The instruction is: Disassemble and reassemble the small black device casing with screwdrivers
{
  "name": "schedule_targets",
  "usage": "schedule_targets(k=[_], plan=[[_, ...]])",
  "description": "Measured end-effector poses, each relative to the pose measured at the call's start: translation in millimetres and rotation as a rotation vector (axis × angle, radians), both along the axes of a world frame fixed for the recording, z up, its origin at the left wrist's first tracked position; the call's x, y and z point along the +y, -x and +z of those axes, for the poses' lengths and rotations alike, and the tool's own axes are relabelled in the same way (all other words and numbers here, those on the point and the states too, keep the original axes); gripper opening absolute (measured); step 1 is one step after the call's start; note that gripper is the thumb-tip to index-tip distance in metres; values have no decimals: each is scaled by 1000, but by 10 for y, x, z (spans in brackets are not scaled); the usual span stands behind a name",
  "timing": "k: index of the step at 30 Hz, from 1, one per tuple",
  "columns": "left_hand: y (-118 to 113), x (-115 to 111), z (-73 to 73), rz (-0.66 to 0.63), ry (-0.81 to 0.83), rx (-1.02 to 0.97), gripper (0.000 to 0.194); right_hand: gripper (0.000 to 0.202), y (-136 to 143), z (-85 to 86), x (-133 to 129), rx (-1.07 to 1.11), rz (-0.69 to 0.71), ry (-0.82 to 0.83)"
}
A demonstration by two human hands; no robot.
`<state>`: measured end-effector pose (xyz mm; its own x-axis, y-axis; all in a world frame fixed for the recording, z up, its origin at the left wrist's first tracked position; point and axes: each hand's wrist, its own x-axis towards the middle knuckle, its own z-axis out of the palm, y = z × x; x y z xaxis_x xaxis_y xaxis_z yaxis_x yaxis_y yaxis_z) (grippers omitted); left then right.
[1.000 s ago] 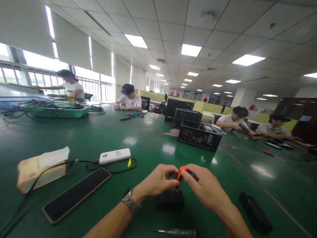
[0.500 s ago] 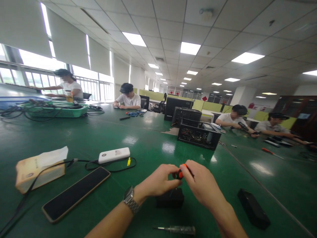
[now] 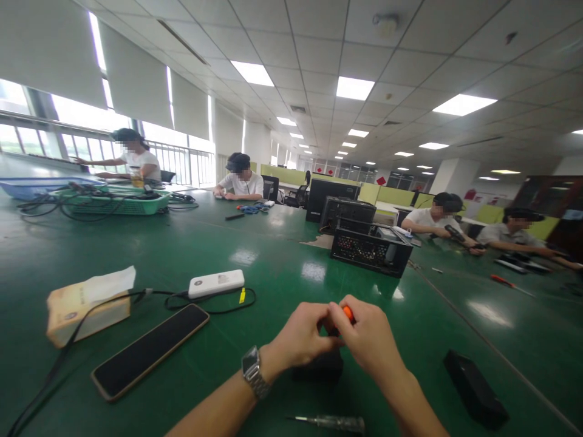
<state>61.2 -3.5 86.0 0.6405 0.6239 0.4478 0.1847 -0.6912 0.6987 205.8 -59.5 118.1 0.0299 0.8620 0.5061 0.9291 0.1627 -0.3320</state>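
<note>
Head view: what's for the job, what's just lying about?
Probably in the job:
small orange object, between left hand and right hand
black box below
clear-handled screwdriver

Apparently just lying about:
slim black phone
white oblong power bank
beige tissue pack

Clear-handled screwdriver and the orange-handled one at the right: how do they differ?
The clear-handled screwdriver lies near the wearer; the orange-handled screwdriver lies farther off, to the right. The clear-handled screwdriver's tip points left, the orange-handled screwdriver's right. Both have slim shafts and lie on the green table.
</note>
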Motion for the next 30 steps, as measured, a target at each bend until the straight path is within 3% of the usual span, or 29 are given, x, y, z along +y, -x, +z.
schedule_targets(k=[3, 6, 8, 11, 13, 15, 20, 23, 27, 30], plan=[[-38, -27, -5, 53, -19, -4, 16, 31, 7, 27, -23, 82, 178, 23], [-34, -35, -59, 111, -21, 37, 24, 28, -74, 89, -75, 119, 264, 73], [21, -31, -144, 99, -38, 62, 31, 31, -226, 106, -81, 124, 259, 110], [186, -24, -348, 92, -30, 154, 58, 40, -593, 23, -11, 190, 136, 132], [311, -25, -498, 155, 12, 258, 61, 45, -845, -128, 57, 276, 2, 81], [404, -31, -613, 203, 56, 344, 46, 45, -1021, -359, 99, 313, -65, 41], [457, -53, -661, 221, 61, 311, 44, 36, -1090, -1083, 12, 305, 9, 56], [463, -49, -649, 231, 25, 278, 36, 33, -1043, -1330, -81, 250, 52, 134], [516, -8, -710, 280, -7, 203, 29, 30, -902, -1222, -198, 148, 11, 76], [547, 25, -754, 338, -5, 162, 26, 26, -689, -1063, -312, 43, 176, 179]])
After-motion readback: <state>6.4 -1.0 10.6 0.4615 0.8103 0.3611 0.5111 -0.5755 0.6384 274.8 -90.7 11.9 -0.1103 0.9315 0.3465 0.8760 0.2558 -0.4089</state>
